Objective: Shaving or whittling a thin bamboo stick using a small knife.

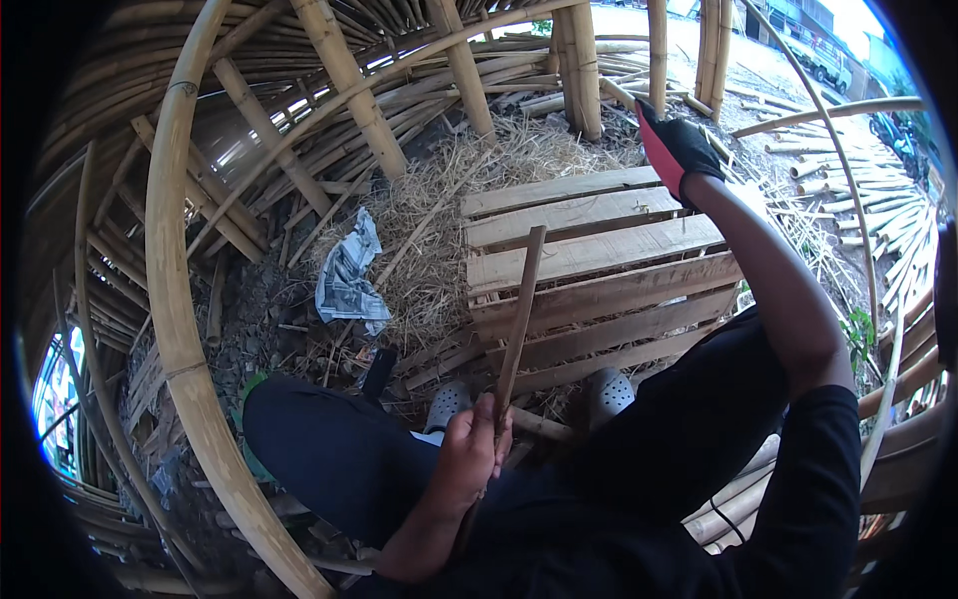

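Observation:
My bare left hand (pixel 473 451) is closed round a long flat bamboo strip (pixel 522 309) in front of my lap. The strip stands tilted, its top end in front of a wooden slatted crate (pixel 599 245) and its lower end running down against my dark clothes. Far off to the right, past the crate's far corner, my right hand (pixel 677 150) reaches out in a pink and black glove. It is beside the end of a bamboo piece (pixel 617 94) on the ground; its fingers are partly hidden, so any grip there cannot be made out.
A thick bamboo pole (pixel 172 250) curves down my left side. Upright bamboo posts (pixel 579 75) stand ahead, with stacked poles behind. Crumpled newspaper (pixel 351 275) lies on straw (pixel 429 220). A dark object (pixel 378 373) rests near my left shoe. Cut bamboo (pixel 903 225) lies outside at right.

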The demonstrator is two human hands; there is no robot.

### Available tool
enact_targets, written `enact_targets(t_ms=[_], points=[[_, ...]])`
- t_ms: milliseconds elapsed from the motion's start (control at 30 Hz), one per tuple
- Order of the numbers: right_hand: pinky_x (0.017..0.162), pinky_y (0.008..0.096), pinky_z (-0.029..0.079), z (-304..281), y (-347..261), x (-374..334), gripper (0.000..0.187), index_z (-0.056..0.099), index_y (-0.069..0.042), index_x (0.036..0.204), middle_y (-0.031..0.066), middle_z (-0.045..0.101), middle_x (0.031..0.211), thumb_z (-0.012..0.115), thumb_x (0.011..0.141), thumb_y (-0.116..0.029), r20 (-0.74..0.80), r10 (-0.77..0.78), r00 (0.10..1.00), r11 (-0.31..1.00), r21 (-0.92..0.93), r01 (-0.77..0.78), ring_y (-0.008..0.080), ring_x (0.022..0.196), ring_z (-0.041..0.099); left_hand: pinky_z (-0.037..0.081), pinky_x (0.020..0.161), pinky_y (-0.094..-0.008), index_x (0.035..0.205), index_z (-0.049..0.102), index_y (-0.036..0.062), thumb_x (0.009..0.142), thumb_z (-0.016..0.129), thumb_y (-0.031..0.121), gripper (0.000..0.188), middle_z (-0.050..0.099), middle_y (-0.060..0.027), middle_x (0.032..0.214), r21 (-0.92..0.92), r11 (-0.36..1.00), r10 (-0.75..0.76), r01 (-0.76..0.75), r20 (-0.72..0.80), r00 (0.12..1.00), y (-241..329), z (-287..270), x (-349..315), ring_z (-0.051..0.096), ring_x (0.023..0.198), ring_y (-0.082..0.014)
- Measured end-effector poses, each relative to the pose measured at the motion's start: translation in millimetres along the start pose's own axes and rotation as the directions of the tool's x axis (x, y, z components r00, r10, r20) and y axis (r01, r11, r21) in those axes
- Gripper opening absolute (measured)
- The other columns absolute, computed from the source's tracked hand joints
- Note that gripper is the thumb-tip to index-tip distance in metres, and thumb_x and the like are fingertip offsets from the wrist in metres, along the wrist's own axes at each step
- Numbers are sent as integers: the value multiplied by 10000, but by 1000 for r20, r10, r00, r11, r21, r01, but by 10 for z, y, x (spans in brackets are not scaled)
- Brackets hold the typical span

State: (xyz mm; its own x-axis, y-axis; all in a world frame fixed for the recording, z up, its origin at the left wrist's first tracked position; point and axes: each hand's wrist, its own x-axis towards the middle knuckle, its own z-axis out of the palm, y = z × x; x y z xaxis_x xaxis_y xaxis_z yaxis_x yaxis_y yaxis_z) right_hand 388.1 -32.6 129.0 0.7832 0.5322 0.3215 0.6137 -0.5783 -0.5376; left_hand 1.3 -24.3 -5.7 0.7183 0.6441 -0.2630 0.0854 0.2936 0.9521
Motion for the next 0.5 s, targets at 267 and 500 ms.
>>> enact_targets(t_ms=[267, 500], points=[[839, 292, 505, 192, -348, -864, 455, 425, -240, 1453, 94, 692, 1044, 377, 1031, -402, 424, -587, 689, 802, 189, 567, 183, 848, 664, 322, 398, -213, 859, 521, 68, 1039, 361, 425, 431, 445, 6, 533, -99, 994, -39, 48, 87, 995, 35, -95, 8, 402, 416, -76], [723, 323, 487, 426, -313, -1256, 443, 615, -91, 1240, 76, 671, 933, 463, 990, -424, 350, -641, 683, 731, 548, 406, 184, 731, 606, 329, 404, -228, 871, 508, 67, 1034, 369, 429, 420, 445, -12, 537, -72, 996, -43, 51, 97, 994, 28, 33, 20, 421, 404, -98]])
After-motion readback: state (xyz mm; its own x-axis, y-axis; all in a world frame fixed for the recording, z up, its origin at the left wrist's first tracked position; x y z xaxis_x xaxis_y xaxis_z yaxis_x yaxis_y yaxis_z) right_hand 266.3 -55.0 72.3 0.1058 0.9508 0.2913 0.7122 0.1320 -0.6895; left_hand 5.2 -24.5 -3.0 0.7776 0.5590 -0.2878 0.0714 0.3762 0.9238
